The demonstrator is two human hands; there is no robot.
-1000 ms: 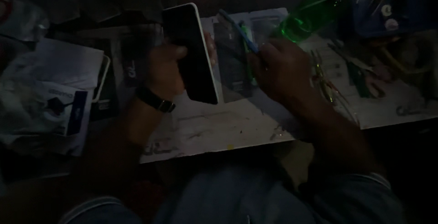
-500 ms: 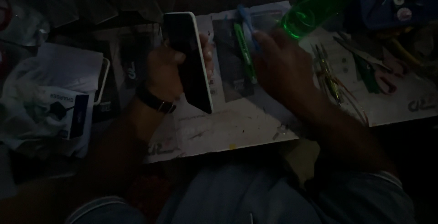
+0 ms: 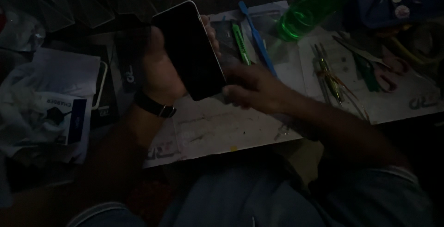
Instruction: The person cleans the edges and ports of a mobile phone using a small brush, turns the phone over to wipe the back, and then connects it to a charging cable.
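Observation:
My left hand [image 3: 159, 69] grips a dark-screened phone [image 3: 189, 51] with a pale rim, holding it tilted above the work mat; a dark watch strap circles that wrist. My right hand [image 3: 252, 88] is at the phone's lower right corner, fingers curled against its edge; whether it pinches anything small is too dark to tell. A green tool [image 3: 240, 44] and a blue tool [image 3: 256, 37] lie on the mat just behind my right hand.
A pale work mat [image 3: 217, 130] covers the table. A green bottle [image 3: 305, 16] stands at the back right. Tweezers, a screwdriver [image 3: 330, 76] and scissors [image 3: 386, 72] lie at right. Crumpled white paper and a small box [image 3: 69, 118] lie at left.
My right hand has let go of the green and blue tools, which now lie on the mat, and has come down to the phone's lower corner. The phone has tilted more toward me.

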